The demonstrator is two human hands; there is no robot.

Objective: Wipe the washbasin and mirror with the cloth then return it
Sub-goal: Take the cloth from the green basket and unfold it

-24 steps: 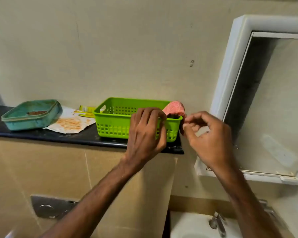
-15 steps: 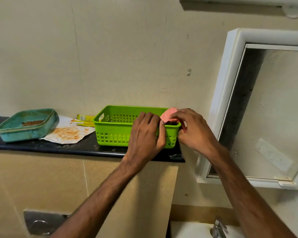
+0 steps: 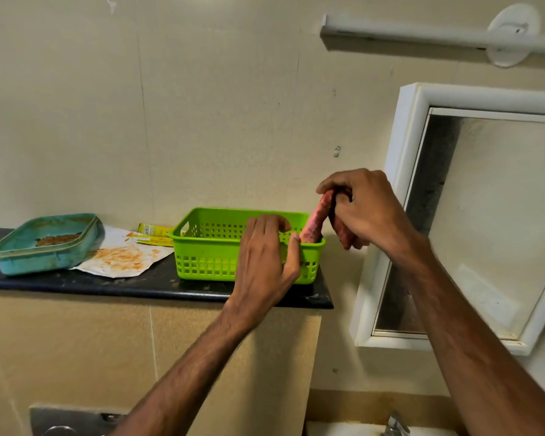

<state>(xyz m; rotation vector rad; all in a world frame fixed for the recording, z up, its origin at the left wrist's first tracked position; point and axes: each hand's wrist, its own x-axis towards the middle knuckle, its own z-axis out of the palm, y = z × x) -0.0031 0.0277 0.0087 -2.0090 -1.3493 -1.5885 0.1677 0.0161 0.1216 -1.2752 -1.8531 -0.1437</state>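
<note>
A pink cloth (image 3: 317, 220) rises out of the right end of a green plastic basket (image 3: 208, 256) on a black shelf (image 3: 139, 286). My right hand (image 3: 364, 212) is shut on the cloth's upper part, above the basket's right corner. My left hand (image 3: 266, 253) grips the basket's front rim near its right end. The white-framed mirror (image 3: 497, 215) hangs on the wall to the right. A strip of the white washbasin (image 3: 343, 429) and its tap (image 3: 395, 424) show at the bottom edge.
On the shelf's left stands a teal tub (image 3: 44, 243) with brown residue, beside stained paper (image 3: 123, 256) and a yellow tube (image 3: 155, 232). A white rail (image 3: 422, 34) is fixed to the wall above the mirror. A metal flush plate (image 3: 63, 421) sits low left.
My right hand closed on the pink cloth and lifted it up out of the basket. My left hand stayed on the basket's rim. The view tilted upward.
</note>
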